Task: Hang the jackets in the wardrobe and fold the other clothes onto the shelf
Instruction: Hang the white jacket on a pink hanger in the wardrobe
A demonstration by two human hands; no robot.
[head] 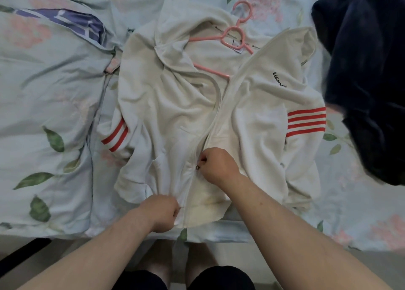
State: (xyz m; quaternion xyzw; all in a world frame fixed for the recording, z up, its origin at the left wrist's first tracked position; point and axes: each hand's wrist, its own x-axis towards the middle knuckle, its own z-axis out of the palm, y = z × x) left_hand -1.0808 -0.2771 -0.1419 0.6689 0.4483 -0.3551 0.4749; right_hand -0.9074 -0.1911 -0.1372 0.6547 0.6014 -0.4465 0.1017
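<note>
The fingers (203, 158) of my right hand (215, 167) are pressing together, pinching the small dark zipper pull (198, 167) low on the front of the white jacket (166, 114). My left hand (161, 213) is curling round the jacket's hem just left of the zipper line, gripping the cloth at the near edge of the bed (43, 92).

The jacket is lying face up on the bed, hem toward me. Above the pull its two front edges are lying apart, spreading wider toward the collar. A pink hanger (235, 35) is sitting inside the open neck, its hook pointing away from me.

Writing: black cursive lettering (279, 80) is showing on the chest panel to my right, its end running into a fold, so I am not reading it whole. Small repeated print is running along the neck tape, too fine to read. A white tag (237, 47) is hanging by the hanger, illegible.

Red stripes are crossing both sleeves, to my left (115, 134) and to my right (306, 121).

A dark navy garment (368, 81) is lying heaped to the right, apart from the jacket. The bed sheet is showing pale blue with pink flowers and green leaves.
</note>
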